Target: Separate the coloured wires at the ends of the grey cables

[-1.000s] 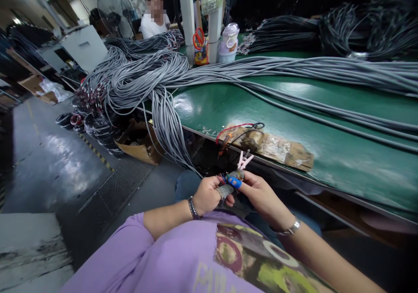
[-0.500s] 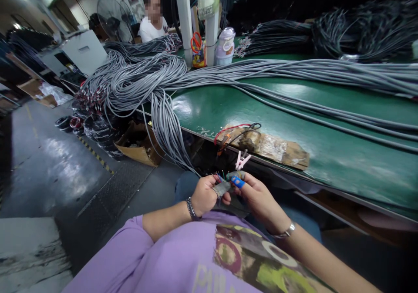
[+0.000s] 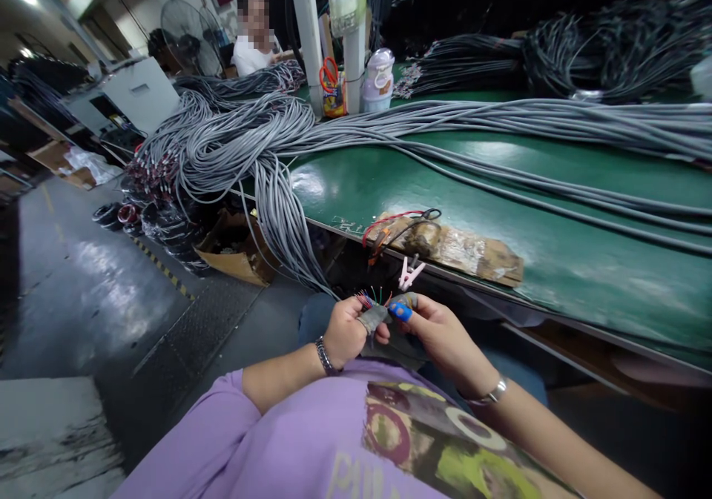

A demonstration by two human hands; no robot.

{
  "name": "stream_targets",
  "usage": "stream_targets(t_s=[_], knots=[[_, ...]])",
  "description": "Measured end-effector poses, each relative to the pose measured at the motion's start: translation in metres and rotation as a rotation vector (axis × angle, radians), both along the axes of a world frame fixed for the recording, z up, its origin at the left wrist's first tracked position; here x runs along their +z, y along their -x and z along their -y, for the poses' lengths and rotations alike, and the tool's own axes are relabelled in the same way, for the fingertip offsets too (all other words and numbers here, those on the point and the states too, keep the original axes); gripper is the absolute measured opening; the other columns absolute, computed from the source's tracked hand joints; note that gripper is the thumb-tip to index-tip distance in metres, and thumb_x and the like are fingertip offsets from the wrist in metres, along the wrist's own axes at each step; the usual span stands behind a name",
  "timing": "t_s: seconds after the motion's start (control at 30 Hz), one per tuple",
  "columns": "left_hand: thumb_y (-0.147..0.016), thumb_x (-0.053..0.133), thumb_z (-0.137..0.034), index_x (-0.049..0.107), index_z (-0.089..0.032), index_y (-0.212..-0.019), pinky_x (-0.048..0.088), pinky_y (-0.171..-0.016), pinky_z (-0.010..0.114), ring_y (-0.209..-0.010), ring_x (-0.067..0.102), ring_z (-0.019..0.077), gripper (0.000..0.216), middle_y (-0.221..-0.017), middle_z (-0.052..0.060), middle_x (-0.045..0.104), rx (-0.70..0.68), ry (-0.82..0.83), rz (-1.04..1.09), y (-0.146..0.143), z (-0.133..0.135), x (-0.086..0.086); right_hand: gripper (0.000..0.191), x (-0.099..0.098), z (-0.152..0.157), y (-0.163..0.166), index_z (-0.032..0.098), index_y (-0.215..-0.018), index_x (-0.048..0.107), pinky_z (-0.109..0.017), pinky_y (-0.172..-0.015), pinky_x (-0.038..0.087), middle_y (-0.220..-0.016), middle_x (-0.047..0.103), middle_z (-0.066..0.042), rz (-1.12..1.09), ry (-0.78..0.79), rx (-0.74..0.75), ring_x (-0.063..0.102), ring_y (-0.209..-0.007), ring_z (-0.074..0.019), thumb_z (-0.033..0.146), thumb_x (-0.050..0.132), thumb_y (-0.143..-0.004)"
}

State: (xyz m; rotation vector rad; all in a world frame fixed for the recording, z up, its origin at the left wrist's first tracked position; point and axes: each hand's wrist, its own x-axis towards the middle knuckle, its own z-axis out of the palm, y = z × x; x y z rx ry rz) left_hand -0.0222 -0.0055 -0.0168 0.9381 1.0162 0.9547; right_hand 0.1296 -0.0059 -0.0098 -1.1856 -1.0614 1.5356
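Coloured wires (image 3: pixel 363 299), one fan, just short of the green-topped bench (image 3: pixel 589 284): my left hand (image 3: pixel 345 330) is gripping them, well closed; my right hand (image 3: pixel 442 330) is curling beside them, whether on a strand I cannot tell; good handling is calling for separated ends.

Green bench (image 3: pixel 361 180) — carrying gray cables (image 3: pixel 500 116), black cables (image 3: pixel 467 65), a taped brown board (image 3: pixel 467 252).

I'm wearing a purple shirt (image 3: pixel 283 440), its front showing a multicoloured print (image 3: pixel 423 428).
A dark link bracelet (image 3: pixel 324 356) is circling the wrist of my left hand (image 3: pixel 345 334), a silver band (image 3: pixel 495 391) that of my right hand (image 3: pixel 448 334). A spotted blue cover (image 3: pixel 399 311) is sheathing my right thumb; grey wraps (image 3: pixel 372 319) are covering fingers on both.
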Motion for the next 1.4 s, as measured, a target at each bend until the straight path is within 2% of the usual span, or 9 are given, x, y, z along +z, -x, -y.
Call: stream_targets(t_s=[0.23, 0.33, 0.47, 0.53, 0.67, 0.83, 1.03, 1.2, 1.4], knots=[[-0.067, 0.072, -0.054, 0.056, -0.013, -0.072, 0.049, -0.049, 0.022, -0.045, 0.057, 0.0102, 0.044, -0.055, 0.0, 0.062, 0.048, 0.008, -0.003, -0.002, -0.002, -0.003, 0.035, 0.0, 0.001, 0.001, 0.019, -0.064, 0.06, -0.026, -0.053, 0.035, -0.055, 0.054, 0.003, -0.008, 0.046, -0.071, 0.042, -0.053, -0.0108, 0.051, 0.076, -0.064], [-0.067, 0.072, -0.053, 0.055, -0.014, -0.069, 0.048, -0.048, 0.022, -0.044, 0.056, 0.0102, 0.042, -0.053, 0.0, 0.061, 0.067, 0.021, -0.006, -0.004, -0.004, -0.002, 0.038, 0.002, 0.003, 0.0, 0.019, -0.059, 0.057, -0.026, -0.053, 0.036, -0.053, 0.053, 0.003, -0.033, 0.053, -0.054, 0.042, -0.052, -0.011, 0.05, 0.077, -0.063], [-0.064, 0.074, -0.048, 0.057, -0.013, -0.069, 0.044, -0.042, 0.021, -0.039, 0.053, 0.0097, 0.039, -0.049, -0.001, 0.058, 0.072, 0.051, 0.014, -0.001, -0.009, 0.004, 0.035, -0.001, 0.004, -0.007, 0.019, -0.064, 0.061, -0.026, -0.054, 0.039, -0.057, 0.056, 0.002, -0.035, 0.027, 0.008, 0.045, -0.054, -0.0119, 0.049, 0.079, -0.062], [-0.064, 0.074, -0.048, 0.059, -0.012, -0.069, 0.041, -0.04, 0.02, -0.037, 0.051, 0.0093, 0.039, -0.047, 0.0, 0.057, 0.014, 0.057, 0.033, 0.003, -0.015, 0.008, 0.035, -0.007, 0.001, -0.014, 0.019, -0.067, 0.064, -0.026, -0.056, 0.041, -0.06, 0.057, 0.001, -0.095, 0.023, 0.005, 0.047, -0.056, -0.0116, 0.05, 0.079, -0.063], [-0.06, 0.076, -0.049, 0.06, -0.011, -0.067, 0.038, -0.036, 0.021, -0.034, 0.048, 0.0093, 0.042, -0.045, 0.001, 0.057, -0.266, 0.12, 0.055, 0.014, -0.029, 0.014, 0.043, -0.016, -0.016, -0.025, 0.02, -0.078, 0.068, -0.027, -0.058, 0.047, -0.07, 0.061, -0.002, -0.316, 0.127, -0.076, 0.05, -0.057, -0.0119, 0.062, 0.071, -0.068], [-0.057, 0.078, -0.052, 0.06, -0.011, -0.07, 0.037, -0.034, 0.02, -0.032, 0.048, 0.0094, 0.046, -0.044, 0.0, 0.056, -0.46, 0.146, 0.019, 0.012, -0.048, 0.02, 0.049, -0.011, -0.038, -0.02, 0.019, -0.08, 0.069, -0.027, -0.06, 0.049, -0.071, 0.064, -0.003, -0.39, 0.155, -0.014, 0.055, -0.059, -0.0136, 0.066, 0.07, -0.065], [-0.052, 0.081, -0.048, 0.061, -0.011, -0.073, 0.037, -0.033, 0.019, -0.034, 0.05, 0.0088, 0.047, -0.055, 0.003, 0.063, -0.492, 0.156, 0.047, 0.0, -0.059, 0.023, 0.048, -0.001, -0.043, -0.005, 0.019, -0.074, 0.067, -0.031, -0.059, 0.048, -0.067, 0.067, -0.005, -0.462, 0.151, -0.02, 0.06, -0.062, -0.0188, 0.066, 0.069, -0.066], [-0.053, 0.08, -0.049, 0.061, -0.01, -0.071, 0.037, -0.032, 0.019, -0.034, 0.048, 0.008, 0.046, -0.052, 0.002, 0.061, -0.496, 0.166, 0.04, -0.002, -0.059, 0.017, 0.044, 0.001, -0.043, -0.003, 0.019, -0.076, 0.068, -0.035, -0.067, 0.05, -0.068, 0.068, -0.006, -0.485, 0.151, -0.065, 0.064, -0.07, -0.0229, 0.062, 0.072, -0.066], [-0.052, 0.08, -0.049, 0.061, -0.011, -0.071, 0.039, -0.032, 0.02, -0.033, 0.048, 0.009, 0.047, -0.051, 0.002, 0.061, -0.49, 0.169, 0.056, -0.002, -0.057, 0.01, 0.04, 0.0, -0.041, -0.002, 0.021, -0.079, 0.068, -0.032, -0.068, 0.05, -0.071, 0.068, -0.003, -0.568, 0.188, -0.09, 0.062, -0.068, -0.0189, 0.059, 0.073, -0.068]])
